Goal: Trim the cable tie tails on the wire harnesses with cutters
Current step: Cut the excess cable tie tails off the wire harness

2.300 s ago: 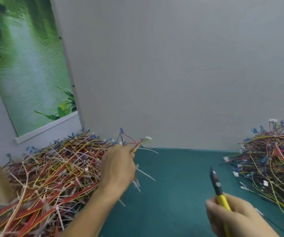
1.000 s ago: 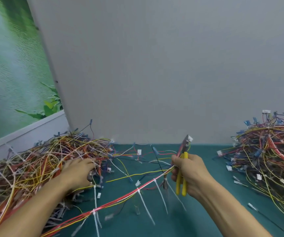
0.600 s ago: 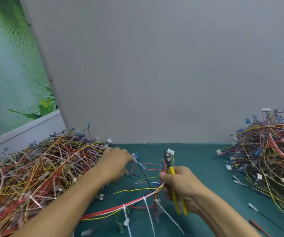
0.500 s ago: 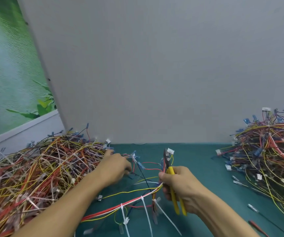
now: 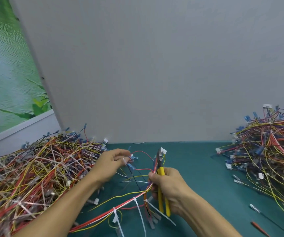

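Wire harness (image 5: 129, 201), red-yellow, long white tie tails (image 5: 140, 214), beside cutters (image 5: 161, 171)

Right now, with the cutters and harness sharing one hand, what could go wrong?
The cutters' tip sits beside a loose red wire, so it might nick that instead of a tie. The right hand holds both cutters and harness; that grip may slip.

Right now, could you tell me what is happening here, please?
A person is trimming cable ties on wire harnesses. The right hand grips yellow-handled cutters together with one harness, whose white tie tails are not yet cut. The left hand pinches that harness's far end. A left pile and a right pile flank them.
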Available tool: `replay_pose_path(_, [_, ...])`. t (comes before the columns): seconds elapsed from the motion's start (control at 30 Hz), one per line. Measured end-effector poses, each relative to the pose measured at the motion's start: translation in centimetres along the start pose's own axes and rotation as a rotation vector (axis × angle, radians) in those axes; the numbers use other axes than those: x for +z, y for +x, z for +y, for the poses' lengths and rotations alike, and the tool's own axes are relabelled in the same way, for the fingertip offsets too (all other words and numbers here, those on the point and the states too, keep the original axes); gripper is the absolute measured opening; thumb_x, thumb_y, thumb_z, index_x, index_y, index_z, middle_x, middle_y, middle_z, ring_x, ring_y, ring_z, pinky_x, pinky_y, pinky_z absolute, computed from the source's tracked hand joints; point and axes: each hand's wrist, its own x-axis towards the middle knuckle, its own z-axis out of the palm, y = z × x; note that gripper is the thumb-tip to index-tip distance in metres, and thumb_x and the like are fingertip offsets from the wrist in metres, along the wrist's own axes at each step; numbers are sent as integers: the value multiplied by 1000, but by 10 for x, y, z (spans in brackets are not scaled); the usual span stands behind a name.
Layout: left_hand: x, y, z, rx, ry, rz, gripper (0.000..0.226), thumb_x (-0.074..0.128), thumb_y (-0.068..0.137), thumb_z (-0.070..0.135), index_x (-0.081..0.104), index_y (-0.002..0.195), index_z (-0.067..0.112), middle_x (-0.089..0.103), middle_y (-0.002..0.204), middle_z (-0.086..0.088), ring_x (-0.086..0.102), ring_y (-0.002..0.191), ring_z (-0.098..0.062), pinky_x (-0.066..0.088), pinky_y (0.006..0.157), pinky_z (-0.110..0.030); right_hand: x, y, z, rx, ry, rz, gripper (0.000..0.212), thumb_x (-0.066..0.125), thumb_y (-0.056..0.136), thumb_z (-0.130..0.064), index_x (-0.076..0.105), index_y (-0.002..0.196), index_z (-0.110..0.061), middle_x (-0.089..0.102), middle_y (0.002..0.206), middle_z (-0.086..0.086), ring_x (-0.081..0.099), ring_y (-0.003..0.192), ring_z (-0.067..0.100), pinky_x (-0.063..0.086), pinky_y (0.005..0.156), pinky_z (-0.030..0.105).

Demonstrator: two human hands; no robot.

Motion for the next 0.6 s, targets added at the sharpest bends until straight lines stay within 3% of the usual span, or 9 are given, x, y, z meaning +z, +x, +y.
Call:
replay_pose_path(0.07, [0, 2, 2, -42, -74, 53, 18, 60, 91, 4, 69, 98, 18, 74, 92, 5, 67, 82, 5, 46, 65, -3, -1, 0, 1, -21, -16, -16, 18, 57, 95, -4, 53, 78, -3, 50, 55, 6, 44, 46, 15, 41, 48, 28])
replay_pose_path(0.13, [0, 3, 2, -70, -34, 90, 15, 63, 89, 5, 70, 93, 17, 73, 92, 4, 67, 85, -3, 49, 71, -13, -3, -2, 2, -71, -22, -13, 16, 57, 95, -5, 55, 79, -2, 54, 60, 7, 45, 47, 14, 43, 49, 27])
replay_pose_path(0.2, [-3, 3, 2, -78, 18, 72, 19, 66, 87, 7, 66, 105, 14, 71, 103, 3, 66, 97, -13, 48, 78, -19, -7, -3, 1, -151, 43, 23, 14, 59, 93, -3, 57, 80, -2, 56, 61, 6, 46, 48, 14, 43, 50, 27])
replay_pose_path(0.27, [-11, 3, -2, -68, 219, -43, 42, 67, 88, 15, 53, 127, 18, 62, 123, 5, 61, 110, -15, 47, 93, -29, -14, -5, -2, -226, 126, 84, 11, 60, 92, -1, 57, 81, -1, 56, 62, 6, 46, 49, 13, 43, 51, 27])
replay_pose_path(0.33, [-24, 5, -10, -42, 653, -185, 51, 62, 92, 30, 45, 139, 26, 49, 141, 6, 49, 126, -15, 37, 108, -34, -21, -7, -5, -269, 160, 161, 11, 61, 91, -2, 57, 81, -1, 54, 62, 7, 46, 48, 12, 43, 50, 27])
replay_pose_path(0.4, [-43, 8, -21, 17, 954, -284, 48, 51, 96, 40, 42, 142, 28, 37, 152, 5, 35, 138, -13, 26, 115, -33, -34, -10, -10, -278, 198, 248, 14, 62, 91, -3, 56, 78, -2, 51, 59, 7, 45, 45, 12, 43, 48, 26])
replay_pose_path(0.5, [-70, 4, -41, 117, 993, -277, 46, 42, 99, 42, 46, 141, 25, 33, 154, 3, 29, 141, -9, 17, 115, -22, -69, -13, -28, -264, 333, 410, 20, 59, 93, -5, 54, 74, -5, 49, 59, 7, 43, 46, 16, 42, 44, 26])
replay_pose_path(0.6, [-81, -9, -56, 167, 1073, -220, 51, 36, 97, 51, 44, 142, 27, 32, 154, 6, 21, 143, -10, 9, 117, -24, -115, -20, -53, -286, 441, 600, 20, 57, 95, -5, 52, 75, -6, 47, 63, 8, 42, 47, 18, 41, 39, 23])
